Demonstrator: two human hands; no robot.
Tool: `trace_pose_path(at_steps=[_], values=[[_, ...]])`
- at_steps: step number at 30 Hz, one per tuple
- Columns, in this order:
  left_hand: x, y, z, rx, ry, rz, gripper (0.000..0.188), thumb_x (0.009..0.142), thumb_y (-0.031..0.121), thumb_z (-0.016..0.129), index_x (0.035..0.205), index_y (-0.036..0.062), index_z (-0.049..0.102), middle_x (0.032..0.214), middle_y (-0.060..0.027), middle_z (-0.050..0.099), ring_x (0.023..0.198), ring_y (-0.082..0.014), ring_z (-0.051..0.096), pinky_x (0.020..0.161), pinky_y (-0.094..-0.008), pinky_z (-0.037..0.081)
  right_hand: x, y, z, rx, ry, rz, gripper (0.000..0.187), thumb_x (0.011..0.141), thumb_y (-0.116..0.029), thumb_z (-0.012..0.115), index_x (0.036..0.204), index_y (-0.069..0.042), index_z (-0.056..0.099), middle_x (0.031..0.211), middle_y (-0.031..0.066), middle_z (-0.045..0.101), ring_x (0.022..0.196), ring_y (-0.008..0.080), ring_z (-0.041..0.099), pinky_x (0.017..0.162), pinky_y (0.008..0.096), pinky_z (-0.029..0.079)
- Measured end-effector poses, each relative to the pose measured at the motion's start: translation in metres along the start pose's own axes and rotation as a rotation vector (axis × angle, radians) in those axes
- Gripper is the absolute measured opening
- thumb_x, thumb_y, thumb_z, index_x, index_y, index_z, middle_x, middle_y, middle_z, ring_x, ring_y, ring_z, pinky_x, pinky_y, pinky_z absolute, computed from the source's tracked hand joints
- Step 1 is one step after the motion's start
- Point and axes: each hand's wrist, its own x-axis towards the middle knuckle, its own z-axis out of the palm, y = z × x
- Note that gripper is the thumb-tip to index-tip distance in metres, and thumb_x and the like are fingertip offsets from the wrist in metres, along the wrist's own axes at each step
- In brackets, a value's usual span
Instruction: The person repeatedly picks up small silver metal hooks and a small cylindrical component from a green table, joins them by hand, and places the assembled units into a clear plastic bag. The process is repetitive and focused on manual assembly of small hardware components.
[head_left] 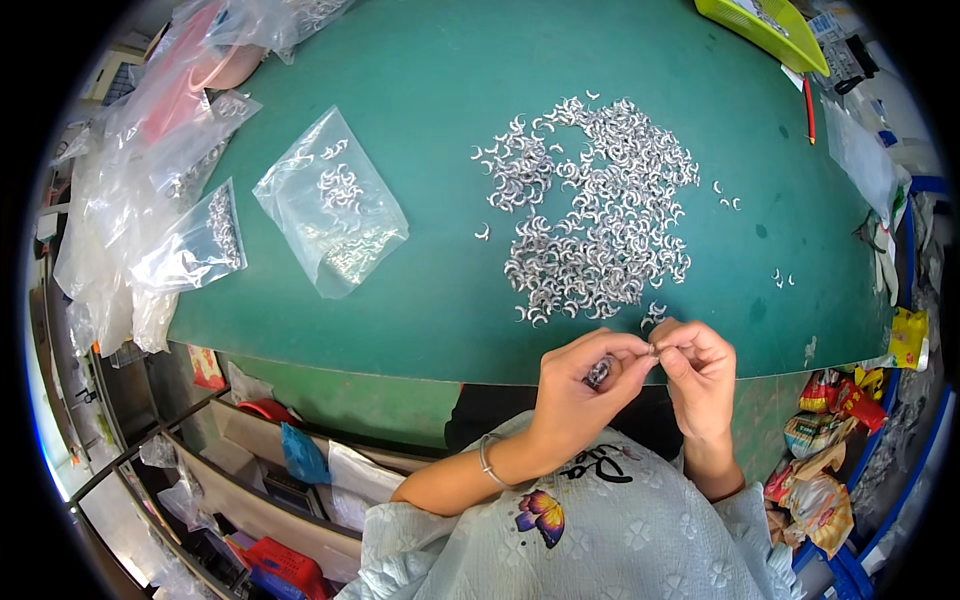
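Over the near edge of the green table, my left hand and my right hand meet fingertip to fingertip. Between the tips they pinch a tiny piece, too small to tell its kind. Several silver curved metal pieces are cupped in the curled fingers of my left hand. Just beyond my hands lies a wide, loose pile of small silver crescent-shaped metal pieces. To the left, a clear plastic bag lies flat with more such pieces in and on it.
Stray crescents lie on the green table right of the pile. Clear bags crowd its left side. A yellow-green basket and a red pen are at far right. Drawers stand below left.
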Motion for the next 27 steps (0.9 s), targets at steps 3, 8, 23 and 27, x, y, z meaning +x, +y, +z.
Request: trace_pose_path(at_steps=[3,8,23,27], values=[[0.002,-0.001,-0.002,-0.232,-0.053,-0.230,0.005,0.080,0.002,0.061,0.084,0.0001,0.060,0.068,0.0012,0.053,0.052,-0.0017,0.039,0.046,-0.0170,0.030,0.002,0.002,0.002,0.132,-0.050,0.106,0.005,0.083,-0.001,0.059,0.085,0.002,0.056,0.081,0.0061,0.058,0.076,0.0107,0.053,0.070,0.0234,0.042],[0.008,-0.008,-0.016,-0.759,-0.125,-0.609,0.008,0.087,0.010,0.052,0.083,0.0035,0.053,0.069,0.0007,0.048,0.051,-0.0016,0.031,0.043,-0.0169,0.022,0.018,0.001,0.004,-0.393,0.009,-0.035,0.005,0.083,-0.002,0.058,0.086,0.002,0.059,0.081,0.0037,0.058,0.072,0.0094,0.050,0.068,0.0220,0.040],[0.025,-0.006,-0.047,-0.753,-0.144,-0.453,0.005,0.078,0.007,0.043,0.077,0.0062,0.038,0.070,-0.0115,0.049,0.052,-0.0056,0.032,0.044,-0.0179,0.024,0.107,-0.021,0.020,-1.550,-0.426,-0.469,0.037,0.075,-0.019,0.064,0.109,-0.005,0.056,0.117,0.0083,0.050,0.120,0.0279,0.039,0.100,0.0457,0.027],[0.029,-0.005,-0.051,-0.699,-0.247,-0.459,0.002,0.080,0.005,0.045,0.082,0.0043,0.044,0.068,-0.0105,0.051,0.051,-0.0044,0.032,0.045,-0.0171,0.025,0.114,-0.027,0.016,-1.393,-0.375,-0.490,0.029,0.073,-0.013,0.067,0.099,-0.003,0.060,0.107,0.0087,0.056,0.106,0.0270,0.049,0.091,0.0398,0.035]])
